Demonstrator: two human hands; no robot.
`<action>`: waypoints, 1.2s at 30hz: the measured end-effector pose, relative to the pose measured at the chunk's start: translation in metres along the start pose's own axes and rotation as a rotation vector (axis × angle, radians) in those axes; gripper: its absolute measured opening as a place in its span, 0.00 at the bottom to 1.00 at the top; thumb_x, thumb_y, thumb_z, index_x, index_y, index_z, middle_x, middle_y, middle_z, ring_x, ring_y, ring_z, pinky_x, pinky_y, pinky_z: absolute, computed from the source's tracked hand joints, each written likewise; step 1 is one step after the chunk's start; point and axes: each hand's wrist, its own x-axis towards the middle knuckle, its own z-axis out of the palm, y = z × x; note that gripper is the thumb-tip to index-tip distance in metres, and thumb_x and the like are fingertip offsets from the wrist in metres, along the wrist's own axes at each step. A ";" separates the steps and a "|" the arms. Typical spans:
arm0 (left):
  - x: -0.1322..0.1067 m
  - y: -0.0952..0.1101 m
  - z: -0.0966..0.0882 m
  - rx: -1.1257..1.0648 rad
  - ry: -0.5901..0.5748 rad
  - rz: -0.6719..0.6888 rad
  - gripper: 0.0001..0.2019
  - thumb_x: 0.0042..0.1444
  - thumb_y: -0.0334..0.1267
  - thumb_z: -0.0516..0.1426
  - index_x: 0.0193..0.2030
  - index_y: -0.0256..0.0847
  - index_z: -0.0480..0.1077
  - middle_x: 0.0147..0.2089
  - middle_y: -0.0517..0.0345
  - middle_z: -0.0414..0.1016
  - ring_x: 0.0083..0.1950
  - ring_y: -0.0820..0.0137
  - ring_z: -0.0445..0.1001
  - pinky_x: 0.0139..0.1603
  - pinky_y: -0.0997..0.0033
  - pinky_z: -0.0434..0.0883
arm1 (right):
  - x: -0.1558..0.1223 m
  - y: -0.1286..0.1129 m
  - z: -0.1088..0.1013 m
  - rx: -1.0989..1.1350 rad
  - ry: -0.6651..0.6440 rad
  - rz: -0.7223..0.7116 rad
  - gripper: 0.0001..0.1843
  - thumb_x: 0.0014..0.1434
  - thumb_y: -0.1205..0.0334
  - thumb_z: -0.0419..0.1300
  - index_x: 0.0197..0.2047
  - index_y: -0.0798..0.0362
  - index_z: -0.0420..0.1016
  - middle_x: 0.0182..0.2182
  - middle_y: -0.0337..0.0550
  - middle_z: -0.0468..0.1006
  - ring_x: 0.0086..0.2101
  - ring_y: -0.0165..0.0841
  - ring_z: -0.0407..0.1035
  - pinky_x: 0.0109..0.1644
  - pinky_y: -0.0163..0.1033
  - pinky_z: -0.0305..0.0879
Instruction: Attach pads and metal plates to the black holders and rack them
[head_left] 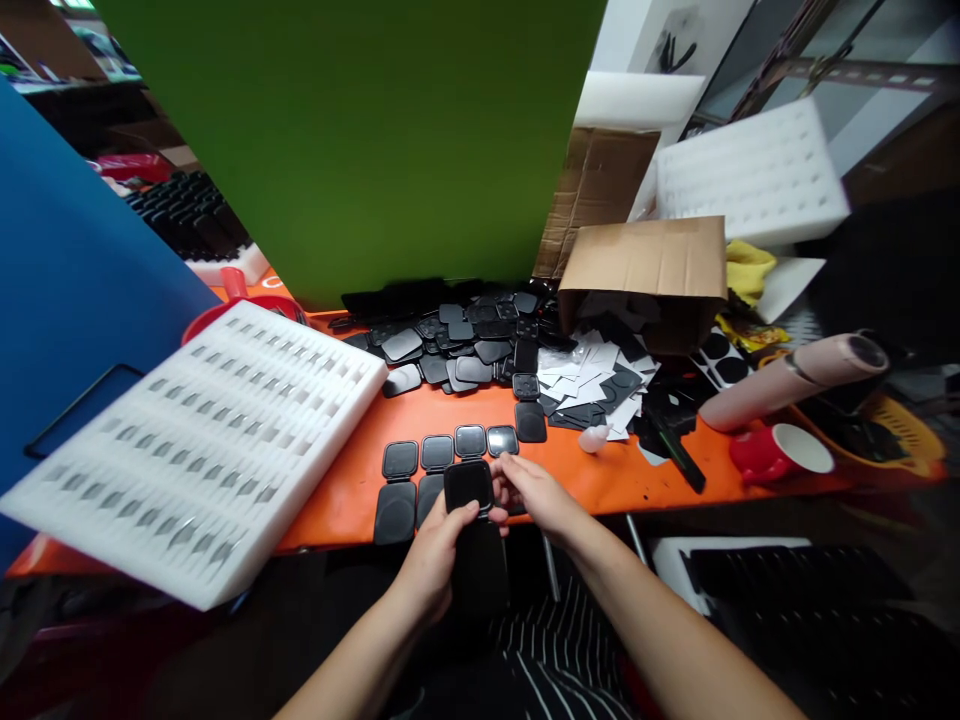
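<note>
My left hand point(433, 560) is closed round a black hinged square case point(468, 486), its thumb lying on the front face. The case is unfolded, with a darker panel hanging below. My right hand point(536, 492) is at the right edge of this case, fingers curled together; what is between its fingertips is hidden. Just beyond my hands, several similar open cases point(400, 460) lie side by side on the orange table point(337, 480). Another open case point(530, 421) lies farther right. Behind them is a heap of loose black square pieces point(457, 345).
A white foam tray with slots point(217, 440) leans at the left. Right of the heap are paper pieces point(592, 380), an open cardboard box point(645, 255), a small white bottle point(594, 438), a pink flask point(787, 380) and a red mug point(780, 452). A green panel point(375, 140) stands behind.
</note>
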 end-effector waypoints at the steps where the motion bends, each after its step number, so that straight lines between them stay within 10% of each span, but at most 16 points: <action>1: 0.000 0.000 -0.001 0.000 0.009 -0.003 0.20 0.51 0.41 0.54 0.51 0.39 0.59 0.35 0.53 0.74 0.36 0.63 0.74 0.37 0.64 0.69 | 0.000 0.004 0.003 0.109 -0.006 0.036 0.26 0.56 0.40 0.40 0.32 0.55 0.65 0.21 0.36 0.65 0.20 0.23 0.61 0.24 0.30 0.59; 7: 0.002 -0.003 0.003 0.062 0.047 0.017 0.21 0.51 0.45 0.54 0.50 0.38 0.61 0.33 0.54 0.74 0.34 0.64 0.74 0.35 0.67 0.69 | 0.005 0.019 0.023 0.077 0.112 0.066 0.21 0.51 0.41 0.51 0.30 0.53 0.61 0.14 0.28 0.58 0.11 0.21 0.53 0.10 0.26 0.51; 13: -0.006 0.001 -0.019 0.325 -0.004 0.066 0.23 0.51 0.47 0.54 0.52 0.38 0.62 0.36 0.51 0.74 0.40 0.59 0.72 0.38 0.64 0.69 | -0.007 0.025 0.032 -0.034 0.110 -0.005 0.19 0.54 0.46 0.48 0.29 0.54 0.64 0.17 0.32 0.63 0.15 0.24 0.61 0.17 0.30 0.59; 17: -0.022 0.017 -0.061 0.659 0.129 0.235 0.14 0.45 0.44 0.59 0.39 0.42 0.71 0.48 0.53 0.70 0.53 0.58 0.64 0.55 0.62 0.58 | -0.031 0.021 0.038 -0.326 0.188 -0.361 0.13 0.57 0.55 0.50 0.32 0.53 0.71 0.26 0.41 0.70 0.29 0.30 0.66 0.33 0.35 0.63; 20: -0.039 0.032 -0.080 0.460 0.336 0.086 0.18 0.48 0.50 0.55 0.43 0.44 0.69 0.49 0.52 0.69 0.51 0.58 0.67 0.51 0.59 0.62 | -0.040 0.022 0.050 -0.610 0.117 -0.696 0.14 0.57 0.62 0.49 0.46 0.49 0.69 0.29 0.43 0.72 0.31 0.31 0.65 0.37 0.38 0.62; 23: -0.054 0.037 -0.081 0.191 0.211 -0.075 0.21 0.52 0.48 0.52 0.52 0.43 0.63 0.46 0.51 0.71 0.44 0.60 0.72 0.44 0.60 0.67 | -0.034 0.031 0.068 -0.848 -0.080 -0.868 0.18 0.57 0.62 0.47 0.51 0.45 0.64 0.31 0.42 0.73 0.32 0.31 0.66 0.37 0.37 0.62; 30: -0.032 0.034 -0.129 0.409 0.481 0.274 0.27 0.43 0.44 0.60 0.51 0.36 0.61 0.45 0.50 0.72 0.46 0.60 0.70 0.47 0.64 0.65 | 0.024 0.051 0.101 -1.164 -0.112 -0.610 0.44 0.45 0.46 0.60 0.61 0.53 0.47 0.60 0.54 0.48 0.58 0.46 0.42 0.59 0.53 0.41; 36: 0.008 0.036 -0.166 0.852 0.629 0.466 0.28 0.51 0.41 0.53 0.59 0.37 0.53 0.56 0.46 0.61 0.56 0.60 0.61 0.56 0.62 0.57 | 0.040 0.061 0.097 -1.176 -0.081 -0.764 0.21 0.56 0.65 0.50 0.53 0.53 0.61 0.55 0.52 0.60 0.55 0.42 0.52 0.57 0.53 0.46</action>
